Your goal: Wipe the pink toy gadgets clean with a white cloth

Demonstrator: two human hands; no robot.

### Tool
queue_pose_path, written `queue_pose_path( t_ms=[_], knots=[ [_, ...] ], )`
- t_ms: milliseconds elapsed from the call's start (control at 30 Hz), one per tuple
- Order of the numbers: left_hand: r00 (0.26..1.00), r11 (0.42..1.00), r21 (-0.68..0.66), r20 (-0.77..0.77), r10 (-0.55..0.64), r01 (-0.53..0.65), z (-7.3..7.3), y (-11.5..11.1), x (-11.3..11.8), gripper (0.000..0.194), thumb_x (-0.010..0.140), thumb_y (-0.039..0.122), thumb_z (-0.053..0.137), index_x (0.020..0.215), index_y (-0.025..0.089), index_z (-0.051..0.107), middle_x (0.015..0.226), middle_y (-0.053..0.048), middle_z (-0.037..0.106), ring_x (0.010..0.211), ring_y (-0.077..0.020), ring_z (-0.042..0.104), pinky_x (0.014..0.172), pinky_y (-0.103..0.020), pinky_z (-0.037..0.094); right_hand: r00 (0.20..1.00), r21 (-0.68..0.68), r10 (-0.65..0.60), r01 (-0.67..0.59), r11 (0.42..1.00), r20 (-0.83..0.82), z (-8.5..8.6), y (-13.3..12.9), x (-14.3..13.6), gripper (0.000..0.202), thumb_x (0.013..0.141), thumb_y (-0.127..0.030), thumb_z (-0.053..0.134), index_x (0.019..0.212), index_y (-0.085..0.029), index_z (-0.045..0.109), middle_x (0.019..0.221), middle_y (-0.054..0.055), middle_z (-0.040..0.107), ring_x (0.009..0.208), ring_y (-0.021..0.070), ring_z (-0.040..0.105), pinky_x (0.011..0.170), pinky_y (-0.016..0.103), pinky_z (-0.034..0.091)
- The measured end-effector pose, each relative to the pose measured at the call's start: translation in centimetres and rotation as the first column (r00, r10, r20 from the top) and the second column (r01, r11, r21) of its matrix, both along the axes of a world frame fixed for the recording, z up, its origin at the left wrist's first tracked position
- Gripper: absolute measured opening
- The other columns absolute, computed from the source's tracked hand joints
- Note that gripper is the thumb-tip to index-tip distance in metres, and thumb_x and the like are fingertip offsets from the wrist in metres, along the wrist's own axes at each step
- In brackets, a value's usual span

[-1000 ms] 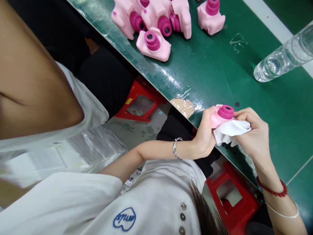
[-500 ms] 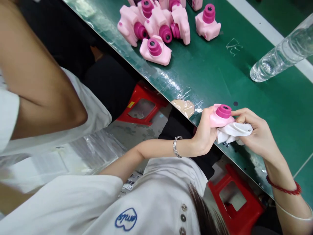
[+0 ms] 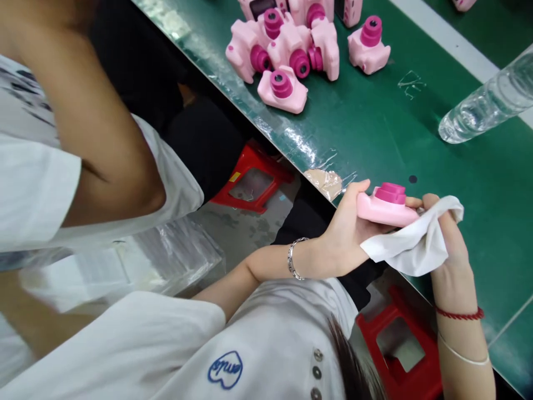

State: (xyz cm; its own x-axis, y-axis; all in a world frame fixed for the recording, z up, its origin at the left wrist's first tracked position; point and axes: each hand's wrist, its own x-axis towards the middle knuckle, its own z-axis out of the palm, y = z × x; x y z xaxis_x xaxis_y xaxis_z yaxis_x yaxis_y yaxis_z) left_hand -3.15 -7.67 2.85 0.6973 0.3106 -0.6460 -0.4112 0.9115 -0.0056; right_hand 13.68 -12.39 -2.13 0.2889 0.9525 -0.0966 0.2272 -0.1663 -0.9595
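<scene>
A pink toy camera (image 3: 385, 213) with a magenta lens facing up rests in my left hand (image 3: 343, 233), just over the table's front edge. The thumb stands at its left end, and the other fingers are partly hidden beneath it. At the camera's right end is my right hand (image 3: 447, 233), closed on a white cloth (image 3: 416, 244). The cloth is draped over its fingers and hangs below the camera. Farther back on the green table (image 3: 366, 133), several similar pink cameras (image 3: 282, 90) lie in a cluster.
A clear bottle (image 3: 478, 108) stands at the right. One pink camera (image 3: 368, 50) sits apart from the cluster. A clear plastic bag (image 3: 325, 182) lies at the table edge. Another person's arm (image 3: 112, 139) is at the left. Red stools (image 3: 400, 350) stand below.
The held camera has tilted, its lens now seen more from the side. My right hand has turned and moved slightly right, and the cloth has spread out. The view has shifted slightly.
</scene>
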Motion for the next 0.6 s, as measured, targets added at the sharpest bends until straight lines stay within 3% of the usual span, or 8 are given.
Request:
queue_pose_path(
  t_ms=[100,200,300,433,600],
  knots=[
    [0.998,1.0,-0.028,0.057,0.003,-0.002,0.9,-0.3,-0.5,0.046,0.095,0.05,0.039,0.094,0.014,0.068,0.084,-0.01,0.07,0.072,-0.0202,0.065,0.074,-0.031,0.054,0.98,-0.016,0.016,-0.019,1.0,-0.199,1.0,-0.5,-0.7,0.063,0.078,-0.072,0.066,0.059,-0.026,0.028,0.07,0.002,0.07,0.059,0.0209,0.064,0.055,0.036,0.054],
    [0.995,0.998,-0.06,0.101,0.013,-0.007,1.7,-0.4,-0.8,0.048,0.099,0.045,0.034,0.099,0.012,0.068,0.089,-0.011,0.071,0.077,-0.0194,0.067,0.078,-0.03,0.055,0.942,0.005,0.001,0.001,1.0,-0.335,1.6,-0.7,-1.2,0.067,0.07,-0.067,0.077,0.059,-0.024,0.026,0.068,0.001,0.069,0.059,0.0199,0.064,0.055,0.034,0.054],
    [0.994,0.997,-0.081,0.108,0.027,-0.018,2.2,-0.2,-1.2,0.045,0.1,0.044,0.037,0.105,0.011,0.068,0.093,-0.011,0.072,0.083,-0.0193,0.068,0.084,-0.03,0.055,0.944,0.03,0.021,-0.011,0.999,-0.33,1.5,-1.0,-0.9,0.068,0.069,-0.066,0.079,0.061,-0.024,0.026,0.074,0.002,0.07,0.064,0.0206,0.066,0.057,0.033,0.054],
    [0.987,0.995,-0.099,0.158,0.014,0.001,2.1,-0.2,-1.7,0.047,0.101,0.044,0.036,0.098,0.01,0.068,0.091,-0.01,0.071,0.08,-0.0182,0.068,0.086,-0.03,0.055,0.944,0.01,0.033,-0.031,0.999,-0.328,1.2,-1.3,-0.7,0.068,0.07,-0.067,0.078,0.063,-0.024,0.025,0.079,0.003,0.071,0.07,0.0222,0.068,0.061,0.035,0.055],
    [0.986,0.996,-0.09,0.165,0.004,0.011,1.9,-0.2,-1.7,0.046,0.101,0.043,0.035,0.104,0.01,0.067,0.096,-0.011,0.071,0.085,-0.0201,0.068,0.094,-0.034,0.052,0.888,-0.031,-0.106,0.103,0.994,-0.447,1.8,-1.1,-1.9,0.074,0.06,-0.062,0.087,0.058,-0.022,0.025,0.068,-0.002,0.067,0.059,0.0158,0.059,0.056,0.029,0.05]
  ],
)
